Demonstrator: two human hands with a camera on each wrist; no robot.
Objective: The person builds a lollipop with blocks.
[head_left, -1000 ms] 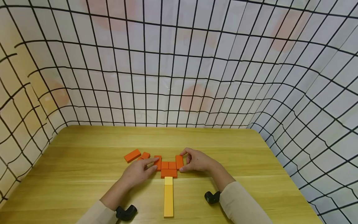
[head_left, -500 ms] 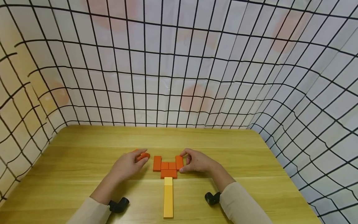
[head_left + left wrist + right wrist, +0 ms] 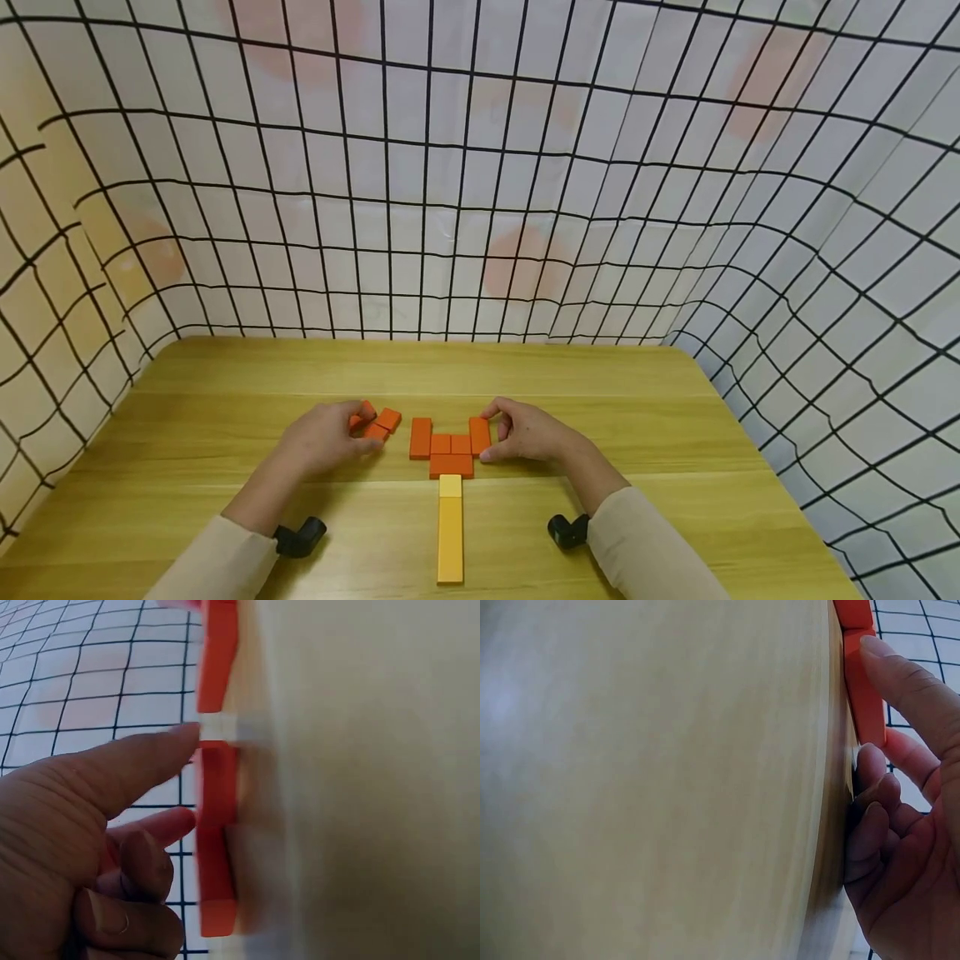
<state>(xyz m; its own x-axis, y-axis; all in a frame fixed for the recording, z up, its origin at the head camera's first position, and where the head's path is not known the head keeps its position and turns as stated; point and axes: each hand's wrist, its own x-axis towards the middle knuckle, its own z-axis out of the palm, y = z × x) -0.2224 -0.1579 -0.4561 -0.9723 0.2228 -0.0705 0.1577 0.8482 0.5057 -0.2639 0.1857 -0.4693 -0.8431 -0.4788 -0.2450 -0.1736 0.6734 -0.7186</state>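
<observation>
At right fingers (image 3: 510, 406), block (image 3: 480, 438) apparently endwise

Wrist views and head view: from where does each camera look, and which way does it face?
Head: on the head, facing forward and down at the table; left hand, right hand, sleeves show.
Left wrist: worn there, facing loose orange blocks; thumb and fingers show.
Right wrist: worn there, facing a pinched orange block; thumb and fingers show.
Head and right wrist share that block.

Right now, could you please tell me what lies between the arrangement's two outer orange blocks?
In the head view, two small orange blocks lie side by side, with bare table beyond.
</observation>
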